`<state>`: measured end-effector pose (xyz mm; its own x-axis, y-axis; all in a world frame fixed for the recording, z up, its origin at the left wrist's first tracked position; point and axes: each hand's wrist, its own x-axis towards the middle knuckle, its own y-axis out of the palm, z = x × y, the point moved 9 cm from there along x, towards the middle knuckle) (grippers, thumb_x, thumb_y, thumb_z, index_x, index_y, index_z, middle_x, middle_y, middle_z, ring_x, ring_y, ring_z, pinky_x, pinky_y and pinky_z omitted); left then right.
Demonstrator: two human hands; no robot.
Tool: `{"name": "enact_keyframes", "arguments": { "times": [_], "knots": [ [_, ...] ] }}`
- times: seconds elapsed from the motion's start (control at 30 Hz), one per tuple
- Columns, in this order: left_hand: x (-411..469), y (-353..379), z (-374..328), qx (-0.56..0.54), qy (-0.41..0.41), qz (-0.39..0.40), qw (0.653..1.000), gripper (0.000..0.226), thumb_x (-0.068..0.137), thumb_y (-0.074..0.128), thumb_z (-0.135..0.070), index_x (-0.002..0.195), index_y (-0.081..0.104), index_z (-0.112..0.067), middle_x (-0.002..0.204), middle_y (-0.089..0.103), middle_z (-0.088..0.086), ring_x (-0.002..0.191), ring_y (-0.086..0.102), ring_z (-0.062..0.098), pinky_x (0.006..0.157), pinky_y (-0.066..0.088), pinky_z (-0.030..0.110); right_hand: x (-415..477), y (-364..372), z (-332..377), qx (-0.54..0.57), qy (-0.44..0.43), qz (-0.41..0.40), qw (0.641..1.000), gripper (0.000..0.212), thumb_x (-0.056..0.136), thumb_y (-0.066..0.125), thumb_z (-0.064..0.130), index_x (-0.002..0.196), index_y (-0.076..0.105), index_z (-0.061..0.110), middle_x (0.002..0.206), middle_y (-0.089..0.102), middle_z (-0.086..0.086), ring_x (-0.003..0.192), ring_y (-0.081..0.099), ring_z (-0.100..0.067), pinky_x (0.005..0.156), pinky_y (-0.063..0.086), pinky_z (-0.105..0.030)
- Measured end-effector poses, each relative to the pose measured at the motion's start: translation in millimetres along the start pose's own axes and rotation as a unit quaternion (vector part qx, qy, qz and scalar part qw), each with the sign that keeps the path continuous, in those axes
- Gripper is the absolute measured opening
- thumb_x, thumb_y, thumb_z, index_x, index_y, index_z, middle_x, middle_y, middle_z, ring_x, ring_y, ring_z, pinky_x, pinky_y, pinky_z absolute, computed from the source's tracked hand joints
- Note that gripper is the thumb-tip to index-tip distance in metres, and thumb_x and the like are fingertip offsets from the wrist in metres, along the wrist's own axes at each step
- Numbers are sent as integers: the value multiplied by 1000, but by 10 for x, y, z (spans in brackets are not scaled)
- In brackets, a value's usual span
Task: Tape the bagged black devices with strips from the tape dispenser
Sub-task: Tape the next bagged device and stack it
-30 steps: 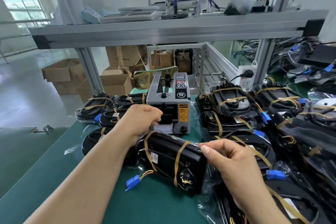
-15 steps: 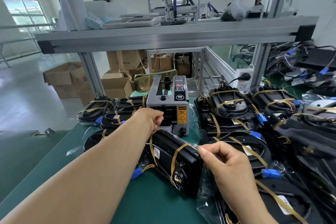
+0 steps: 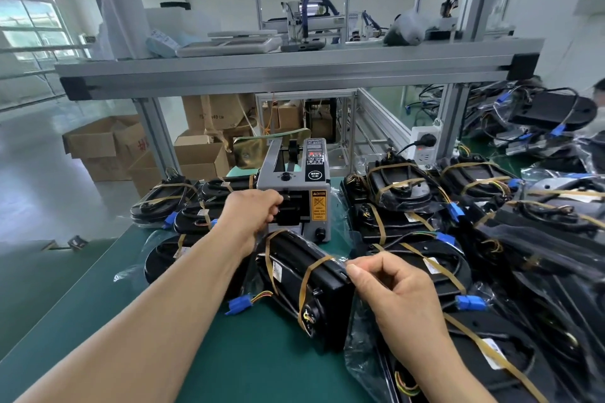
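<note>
Tape dispenser (image 3: 296,186): left hand (image 3: 250,217) curled at mouth, strip unseen, pull straight; right hand (image 3: 396,294) pinches bag (image 3: 358,343) of near device (image 3: 291,255), hold steady

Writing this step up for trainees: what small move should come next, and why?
Probably pull a strip out toward the bagged device: the left hand is curled at the slot of the tape dispenser, while the right hand pinches the bag at the device's corner.

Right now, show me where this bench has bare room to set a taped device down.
Bare green mat lies left of the left forearm, out to the bench edge, and in the near strip between it and the right forearm. The right side is heaped with taped devices; more crowd the tape dispenser.
</note>
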<state>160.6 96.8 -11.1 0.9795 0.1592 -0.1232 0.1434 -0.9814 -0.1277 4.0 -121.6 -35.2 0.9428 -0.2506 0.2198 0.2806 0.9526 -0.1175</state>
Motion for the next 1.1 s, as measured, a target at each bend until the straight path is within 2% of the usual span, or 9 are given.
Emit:
{"name": "enact_keyframes", "arguments": {
  "times": [0.13,0.2,0.3,0.37,0.5,0.63,0.7,0.93,1.1],
  "knots": [
    [-634,82,-278,82,125,171,974,20,87,67,-18,69,74,-22,63,63,-7,60,56,4,57,47,14,23,40,-35,14,0,18,1000,10,88,74,27,78,74,25,76,69,-9,67,61,-22,66,51,-29],
    [-933,194,-269,144,150,238,949,21,89,67,-18,70,73,-26,68,65,-9,65,57,2,64,47,14,22,51,-34,17,-5,20,1000,10,88,73,27,78,74,25,75,68,-10,67,59,-25,65,51,-30],
    [-1192,341,-209,206,158,289,921,19,88,67,-19,72,70,-27,72,67,-14,71,58,-2,69,43,9,8,63,-13,20,-14,22,999,10,89,73,28,79,74,25,77,69,-10,73,62,-33,70,55,-44],
    [-1227,383,-215,231,165,289,914,21,87,67,-21,67,67,-27,67,63,-17,67,54,-3,66,41,7,1,72,-4,21,-14,27,999,10,89,73,28,80,74,25,77,69,-11,69,60,-30,69,54,-44],
    [-1232,462,-172,240,148,298,912,24,86,67,-20,64,65,-26,68,59,-6,67,50,7,69,43,22,1,87,8,25,-10,32,999,10,88,73,31,81,74,25,74,67,-11,64,55,-13,64,49,-35],
    [-1223,471,-105,246,142,276,918,19,84,67,-22,65,67,-25,59,56,-15,55,46,-2,56,39,10,3,100,5,25,-10,37,999,11,89,72,29,79,74,26,67,65,-5,60,52,-7,60,46,-23],
    [-1218,473,-103,254,149,270,917,17,83,67,-22,67,67,-22,57,55,-16,53,46,-2,54,39,10,0,105,7,23,-11,39,999,11,90,72,27,79,73,26,61,61,3,57,50,-4,56,43,-17],
    [-1205,469,-122,298,173,261,902,14,81,66,-25,69,66,-17,57,55,-15,55,47,1,63,43,23,-15,106,31,20,-13,39,999,12,90,72,23,78,73,26,64,62,-2,59,51,-5,56,44,-17],
    [-1198,462,-116,326,185,239,896,16,79,64,-27,65,63,-20,54,53,-14,51,44,5,56,42,23,-20,109,43,30,-15,39,999,14,90,72,19,76,73,20,60,59,6,55,47,-2,54,40,-14]
  ]
}}
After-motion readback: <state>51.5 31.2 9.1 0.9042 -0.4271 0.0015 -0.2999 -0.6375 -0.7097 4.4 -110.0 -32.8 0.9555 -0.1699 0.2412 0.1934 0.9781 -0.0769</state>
